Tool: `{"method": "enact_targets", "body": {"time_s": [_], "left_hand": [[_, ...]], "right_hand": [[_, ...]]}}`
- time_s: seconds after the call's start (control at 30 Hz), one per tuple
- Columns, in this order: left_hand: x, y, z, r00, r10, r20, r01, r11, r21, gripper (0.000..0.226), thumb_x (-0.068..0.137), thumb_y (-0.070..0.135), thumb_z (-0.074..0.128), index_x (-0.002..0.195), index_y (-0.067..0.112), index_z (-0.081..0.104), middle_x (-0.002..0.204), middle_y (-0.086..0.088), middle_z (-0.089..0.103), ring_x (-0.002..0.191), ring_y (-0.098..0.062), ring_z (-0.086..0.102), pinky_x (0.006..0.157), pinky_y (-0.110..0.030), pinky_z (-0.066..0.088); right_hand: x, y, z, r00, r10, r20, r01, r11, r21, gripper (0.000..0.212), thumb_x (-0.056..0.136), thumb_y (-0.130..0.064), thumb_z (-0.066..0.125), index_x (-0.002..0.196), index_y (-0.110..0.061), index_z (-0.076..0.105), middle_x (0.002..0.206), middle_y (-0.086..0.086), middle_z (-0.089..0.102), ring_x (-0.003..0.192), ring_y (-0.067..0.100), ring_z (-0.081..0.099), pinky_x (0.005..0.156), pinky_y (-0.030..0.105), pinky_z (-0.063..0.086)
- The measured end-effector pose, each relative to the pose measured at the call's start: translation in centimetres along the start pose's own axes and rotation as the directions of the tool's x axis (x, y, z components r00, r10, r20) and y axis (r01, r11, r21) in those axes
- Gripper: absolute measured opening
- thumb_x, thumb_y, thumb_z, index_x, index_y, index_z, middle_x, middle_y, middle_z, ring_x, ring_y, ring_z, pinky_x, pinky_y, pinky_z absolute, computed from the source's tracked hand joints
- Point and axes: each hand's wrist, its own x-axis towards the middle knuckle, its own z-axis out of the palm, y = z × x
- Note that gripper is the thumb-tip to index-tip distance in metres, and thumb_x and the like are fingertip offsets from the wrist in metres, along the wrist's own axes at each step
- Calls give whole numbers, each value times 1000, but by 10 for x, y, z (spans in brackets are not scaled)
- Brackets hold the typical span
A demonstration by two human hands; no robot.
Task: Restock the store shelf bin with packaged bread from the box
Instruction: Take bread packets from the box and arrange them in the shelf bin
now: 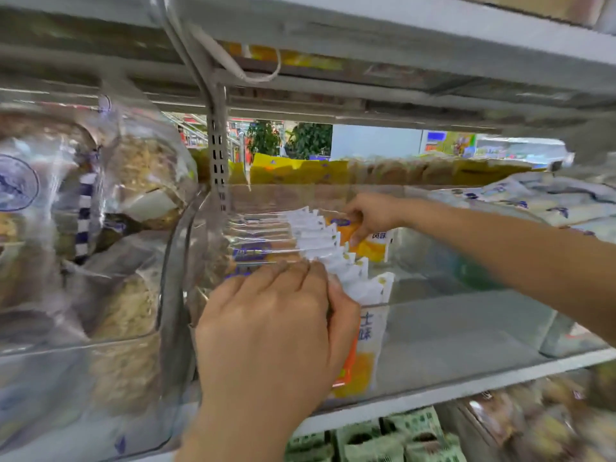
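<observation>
A row of packaged bread [320, 241] in clear, white and orange wrappers stands upright in a clear plastic shelf bin [433, 331]. My left hand [270, 331] grips the near end of the row, fingers curled over the packet tops and thumb against the front packet [365, 358]. My right hand [370, 215] reaches in from the right and holds the rearmost orange packet [373, 245] at the far end. The box is not in view.
Another clear bin [83, 361] at left holds bagged round loaves [140, 175]. A metal shelf [333, 38] with a cable hangs close overhead. White packets [540, 201] lie at right. Green cartons [393, 438] sit on the shelf below. The bin's right half shows bare floor.
</observation>
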Motion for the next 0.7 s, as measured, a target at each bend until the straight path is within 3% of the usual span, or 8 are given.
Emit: {"method": "enact_targets", "body": {"time_s": [0.13,0.23,0.33,0.47,0.6,0.7], "left_hand": [[0,1,-1,1000,-20,14,21,1000,-18,35,86,25,43,68,19,73,65,4,70,61,-19,66,62,-29,29],[0,1,-1,1000,-21,-3,20,1000,-12,36,87,25,43,65,19,71,62,3,68,59,-20,64,60,-29,28],[-1,1,-1,1000,-22,-12,22,1000,-4,35,87,25,43,64,19,70,59,3,65,57,-21,63,59,-29,27],[-1,1,-1,1000,-24,-14,24,1000,-2,36,87,25,43,65,19,71,61,4,67,58,-19,64,60,-30,29],[-2,1,1,999,-13,-32,13,1000,5,36,87,25,43,66,19,72,64,4,69,59,-19,65,59,-29,27],[-2,1,3,999,-14,-37,14,1000,5,37,87,26,43,68,20,74,65,5,70,60,-17,66,60,-27,28]], "right_hand": [[-5,4,-1,990,-3,-138,42,957,286,38,66,-17,85,78,-17,48,67,-7,45,62,10,42,56,25,32],[-4,-1,-3,988,-1,-153,57,932,357,32,69,-15,83,82,-14,54,67,-7,49,63,11,47,59,26,38],[-3,-2,2,985,7,-171,47,950,309,32,68,-17,83,84,-13,56,73,-3,56,73,18,56,65,28,41],[-3,-5,3,935,-17,-355,24,1000,15,48,62,-36,85,95,-13,59,88,1,54,85,21,50,71,35,44],[-5,-10,1,917,43,-395,-47,999,0,57,62,-40,84,105,-16,53,92,-5,47,89,16,42,74,37,44],[-3,-7,0,931,27,-364,24,991,135,50,64,-36,84,101,-16,57,81,-15,45,87,13,44,70,30,38]]}}
